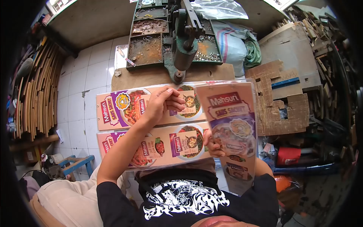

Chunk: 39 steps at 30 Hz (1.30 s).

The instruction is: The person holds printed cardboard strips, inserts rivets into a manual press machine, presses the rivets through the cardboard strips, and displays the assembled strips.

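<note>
My right hand (214, 144) grips the edge of a long laminated printed panel (231, 113), held lengthwise at the right and slightly blurred. It has a "Mahsuri Saus Sachet" heading and food pictures. Over the bench my left hand (166, 103) is closed with its fingers curled; what they hold, if anything, is hidden. Beneath that hand and forearm lie similar panels, one (113, 109) nearer the press and another (166, 151) nearer my body. Just beyond my left hand stands a green hand press (183, 56), its lower tip (179, 76) at the panels' far edge.
Metal trays (145, 51) of small metal pieces flank the press on a wooden board (128, 79). At the right are a white sack (230, 49), cut brown boards (280, 109) and a blue bar (285, 82). Stacked boards (39, 90) and a blue stool (77, 162) stand left.
</note>
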Tool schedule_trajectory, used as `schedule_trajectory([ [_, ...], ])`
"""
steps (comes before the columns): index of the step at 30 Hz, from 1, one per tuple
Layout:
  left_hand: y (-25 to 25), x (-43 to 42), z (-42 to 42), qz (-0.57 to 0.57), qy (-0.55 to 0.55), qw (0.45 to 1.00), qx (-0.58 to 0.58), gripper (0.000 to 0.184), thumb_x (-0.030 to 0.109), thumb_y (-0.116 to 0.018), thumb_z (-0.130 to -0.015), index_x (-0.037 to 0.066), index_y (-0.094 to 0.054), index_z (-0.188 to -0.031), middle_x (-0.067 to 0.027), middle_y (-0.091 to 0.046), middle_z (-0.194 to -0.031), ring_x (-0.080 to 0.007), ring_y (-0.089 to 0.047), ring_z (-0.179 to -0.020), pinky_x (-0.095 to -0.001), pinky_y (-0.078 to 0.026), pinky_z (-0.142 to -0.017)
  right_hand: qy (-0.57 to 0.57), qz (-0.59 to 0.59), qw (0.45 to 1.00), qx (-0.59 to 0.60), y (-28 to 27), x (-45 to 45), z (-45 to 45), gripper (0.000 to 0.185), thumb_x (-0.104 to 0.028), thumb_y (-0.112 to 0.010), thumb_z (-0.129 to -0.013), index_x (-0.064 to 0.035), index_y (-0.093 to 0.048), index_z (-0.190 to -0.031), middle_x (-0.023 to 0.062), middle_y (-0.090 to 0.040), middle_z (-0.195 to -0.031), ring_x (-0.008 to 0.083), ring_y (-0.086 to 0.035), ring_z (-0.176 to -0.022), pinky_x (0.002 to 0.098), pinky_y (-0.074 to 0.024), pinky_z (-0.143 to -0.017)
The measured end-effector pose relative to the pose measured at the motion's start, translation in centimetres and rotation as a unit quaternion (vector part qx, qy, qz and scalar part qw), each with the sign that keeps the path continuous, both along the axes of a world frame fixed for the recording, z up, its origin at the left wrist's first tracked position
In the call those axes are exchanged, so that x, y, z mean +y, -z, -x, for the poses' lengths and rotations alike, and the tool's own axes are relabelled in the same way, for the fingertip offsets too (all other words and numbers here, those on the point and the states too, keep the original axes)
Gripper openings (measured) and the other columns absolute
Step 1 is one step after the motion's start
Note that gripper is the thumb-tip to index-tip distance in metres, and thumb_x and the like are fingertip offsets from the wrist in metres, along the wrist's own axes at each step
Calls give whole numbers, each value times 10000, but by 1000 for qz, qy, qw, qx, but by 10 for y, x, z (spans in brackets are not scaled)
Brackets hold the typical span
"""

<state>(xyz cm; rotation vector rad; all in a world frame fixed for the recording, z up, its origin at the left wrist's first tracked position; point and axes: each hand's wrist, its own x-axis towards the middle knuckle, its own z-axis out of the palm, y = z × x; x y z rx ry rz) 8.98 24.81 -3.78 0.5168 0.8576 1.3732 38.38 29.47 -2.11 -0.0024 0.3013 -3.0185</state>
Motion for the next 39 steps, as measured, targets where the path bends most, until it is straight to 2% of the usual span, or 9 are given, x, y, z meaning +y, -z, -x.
schedule_trajectory([
  [8,0,0,1,-25,-12,999,18,286,248,-459,-1017,-13,-572,-1046,-132,-670,-873,-223,-699,-768,-332,-585,-717,-190,162,962,111,17,-20,44,649,-452,-552,-907,46,-441,-1309,57,-487,-814,218,-583,-609,345,-401,-633],
  [11,-2,-1,0,-26,-9,1000,14,282,246,-460,-1019,-10,-575,-1038,-139,-670,-872,-214,-689,-760,-331,-582,-708,-151,132,978,65,-2,-24,42,615,-480,-536,-907,48,-498,-1220,23,-461,-766,160,-531,-563,291,-354,-593],
  [14,-7,-1,-5,-15,-22,1000,8,286,249,-458,-1021,-12,-575,-1035,-142,-668,-866,-221,-689,-758,-331,-580,-706,-128,159,977,65,3,-24,41,635,-471,-553,-910,53,-470,-1259,49,-469,-803,212,-583,-612,315,-387,-616],
  [21,-1,-2,-3,-43,-10,999,10,357,312,-451,-1025,-19,-577,-1058,-164,-678,-888,-239,-692,-761,-346,-580,-710,-177,173,961,124,18,-18,57,702,-513,-600,-869,56,-466,-1256,56,-466,-820,211,-579,-631,331,-393,-630],
  [27,-1,-9,-5,-128,19,991,-34,587,498,-465,-995,-40,-568,-1206,-156,-674,-1072,-217,-658,-976,-359,-507,-877,-153,140,977,54,14,-18,56,756,-572,-638,-790,76,-494,-1152,48,-463,-774,164,-503,-579,286,-351,-599],
  [29,8,-13,0,-197,82,975,57,665,544,-514,-963,-45,-541,-1270,-112,-661,-1112,-179,-614,-1037,-337,-461,-924,-141,180,969,97,17,-21,56,815,-549,-665,-803,65,-445,-1291,76,-488,-852,220,-584,-657,347,-403,-641],
  [32,0,-16,7,-212,139,952,170,653,518,-588,-937,-42,-543,-1270,-87,-661,-1107,-151,-595,-1028,-321,-460,-915,-135,217,955,149,29,-30,61,886,-583,-676,-763,87,-434,-1290,79,-481,-847,220,-565,-641,341,-402,-636],
  [36,-25,-24,-7,-162,149,967,129,525,329,-658,-944,-36,-525,-1298,-83,-656,-1130,-150,-594,-1055,-313,-478,-908,-139,198,969,56,21,-33,52,971,-629,-687,-699,129,-442,-1254,86,-463,-834,215,-541,-619,332,-399,-629],
  [39,-31,-24,-11,-154,168,966,126,477,257,-634,-966,-28,-505,-1325,-87,-649,-1151,-142,-600,-1051,-299,-492,-899,-131,202,969,64,24,-37,51,969,-625,-690,-704,132,-444,-1255,96,-470,-841,219,-544,-626,333,-407,-635],
])
